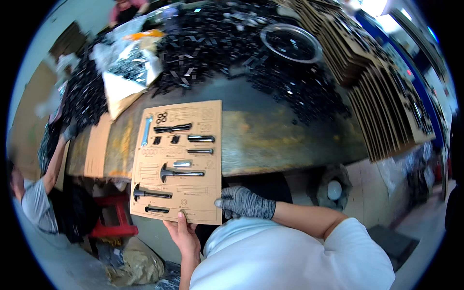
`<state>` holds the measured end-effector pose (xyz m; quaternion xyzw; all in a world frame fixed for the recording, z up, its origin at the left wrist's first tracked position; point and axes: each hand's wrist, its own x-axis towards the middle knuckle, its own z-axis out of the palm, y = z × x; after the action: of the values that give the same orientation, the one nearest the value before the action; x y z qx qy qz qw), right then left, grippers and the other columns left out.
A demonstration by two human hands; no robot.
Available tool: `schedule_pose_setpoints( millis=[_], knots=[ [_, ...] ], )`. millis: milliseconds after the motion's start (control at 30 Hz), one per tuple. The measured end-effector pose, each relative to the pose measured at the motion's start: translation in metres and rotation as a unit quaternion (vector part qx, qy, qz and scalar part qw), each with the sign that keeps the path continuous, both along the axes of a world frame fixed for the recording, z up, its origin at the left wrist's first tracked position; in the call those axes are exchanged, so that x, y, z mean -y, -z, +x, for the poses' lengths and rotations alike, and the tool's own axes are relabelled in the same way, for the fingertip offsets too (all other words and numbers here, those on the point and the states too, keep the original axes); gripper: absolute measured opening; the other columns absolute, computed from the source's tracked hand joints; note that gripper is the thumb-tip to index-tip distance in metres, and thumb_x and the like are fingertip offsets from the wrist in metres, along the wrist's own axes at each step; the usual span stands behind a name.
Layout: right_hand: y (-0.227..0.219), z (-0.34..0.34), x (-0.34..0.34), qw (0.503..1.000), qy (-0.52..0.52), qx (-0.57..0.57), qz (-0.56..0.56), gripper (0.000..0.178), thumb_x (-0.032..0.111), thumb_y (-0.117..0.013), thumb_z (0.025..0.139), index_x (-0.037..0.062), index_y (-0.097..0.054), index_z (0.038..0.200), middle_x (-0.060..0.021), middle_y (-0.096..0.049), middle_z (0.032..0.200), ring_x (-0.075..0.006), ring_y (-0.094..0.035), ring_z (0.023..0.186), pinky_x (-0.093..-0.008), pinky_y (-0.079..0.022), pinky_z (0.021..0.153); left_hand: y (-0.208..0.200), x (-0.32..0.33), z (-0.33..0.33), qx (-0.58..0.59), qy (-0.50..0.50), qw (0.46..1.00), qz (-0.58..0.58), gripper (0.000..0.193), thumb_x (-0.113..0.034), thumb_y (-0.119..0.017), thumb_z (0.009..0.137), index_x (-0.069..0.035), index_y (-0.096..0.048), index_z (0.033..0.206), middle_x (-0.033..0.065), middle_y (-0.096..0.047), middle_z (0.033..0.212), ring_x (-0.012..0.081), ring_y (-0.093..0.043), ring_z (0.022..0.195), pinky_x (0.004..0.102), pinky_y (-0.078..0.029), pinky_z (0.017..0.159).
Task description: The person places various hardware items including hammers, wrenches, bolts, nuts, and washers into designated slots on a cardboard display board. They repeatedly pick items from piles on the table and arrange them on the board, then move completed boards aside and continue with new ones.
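A brown cardboard sheet (213, 155) with printed outlines is tilted up in front of me, its far part over the table. Bare, my left hand (186, 236) pinches its lower edge, thumb on top and fingers underneath. My right hand (247, 202), in a grey knitted glove, closes on the lower right edge. Fixed on the sheet are a small blue-silver wrench (146, 131), several black rings (162, 118), black bolts or pins (172, 128), a silver cylinder (182, 164) and two black T-headed pieces (182, 173). How they are fastened cannot be made out.
Heaps of small black parts (212, 38) cover the far table (270, 145). A clear round tray (316, 55) and an open white bag (128, 82) stand among them. Stacked cardboard sheets (386, 116) line the right. At left, a co-worker's gloved hand (70, 132) reaches over; a red stool (113, 217) stands below.
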<state>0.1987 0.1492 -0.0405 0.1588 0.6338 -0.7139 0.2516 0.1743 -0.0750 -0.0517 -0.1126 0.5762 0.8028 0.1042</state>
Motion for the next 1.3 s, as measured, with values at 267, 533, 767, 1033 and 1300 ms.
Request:
schedule_pose_setpoints(
  millis=[267, 533, 767, 1033, 1300],
  knots=[
    [-0.024, 0.034, -0.062, 0.969, 0.105, -0.098, 0.199, 0.034, 0.028, -0.064, 0.097, -0.0043, -0.069, 0.102, -0.016, -0.07, 0.077, -0.0233, -0.071, 0.067, -0.0377, -0.057, 0.067, -0.04, -0.011, 0.007, 0.091, 0.265, 0.95, -0.138, 0.037, -0.03, -0.043, 0.11, 0.003, -0.059, 0.118, 0.0135, -0.07, 0.109, 0.0165, -0.068, 0.086, 0.0275, -0.056, 0.064],
    [-0.035, 0.051, -0.118, 0.971, 0.108, -0.027, 0.214, 0.033, 0.031, -0.063, 0.099, -0.0011, -0.07, 0.099, -0.011, -0.066, 0.066, -0.0155, -0.064, 0.053, -0.0336, -0.053, 0.053, -0.06, 0.006, -0.045, 0.13, 0.563, 0.781, -0.237, 0.038, -0.033, -0.052, 0.108, -0.003, -0.073, 0.105, 0.0008, -0.064, 0.072, 0.0058, -0.052, 0.064, 0.0222, -0.043, 0.057],
    [-0.043, 0.051, -0.151, 0.95, 0.038, -0.077, 0.301, 0.032, 0.031, -0.067, 0.097, -0.0005, -0.072, 0.1, -0.0101, -0.068, 0.07, -0.0161, -0.065, 0.059, -0.0345, -0.055, 0.061, -0.103, 0.007, -0.119, -0.096, 0.276, 0.856, -0.426, 0.018, -0.015, -0.061, 0.102, -0.001, -0.07, 0.107, 0.0029, -0.07, 0.08, 0.0072, -0.059, 0.069, 0.024, -0.048, 0.062],
    [-0.035, 0.047, -0.181, 0.847, 0.209, -0.08, 0.482, 0.032, 0.031, -0.071, 0.093, 0.0025, -0.072, 0.108, -0.0149, -0.073, 0.094, -0.0244, -0.07, 0.087, -0.0369, -0.055, 0.081, -0.096, -0.105, -0.147, -0.287, 0.303, 0.801, -0.43, 0.015, -0.008, -0.066, 0.096, -0.002, -0.07, 0.109, 0.0062, -0.071, 0.091, 0.0122, -0.066, 0.081, 0.0269, -0.051, 0.069],
    [0.025, 0.026, -0.237, 0.553, 0.318, -0.165, 0.753, 0.031, 0.02, -0.067, 0.094, 0.0041, -0.067, 0.121, -0.0167, -0.064, 0.123, -0.0347, -0.057, 0.12, -0.0441, -0.041, 0.109, -0.042, -0.318, -0.1, -0.504, 0.487, 0.622, -0.348, 0.052, -0.011, -0.072, 0.083, 0.005, -0.056, 0.129, 0.0192, -0.06, 0.124, 0.0353, -0.056, 0.119, 0.0429, -0.047, 0.102]
  ],
)
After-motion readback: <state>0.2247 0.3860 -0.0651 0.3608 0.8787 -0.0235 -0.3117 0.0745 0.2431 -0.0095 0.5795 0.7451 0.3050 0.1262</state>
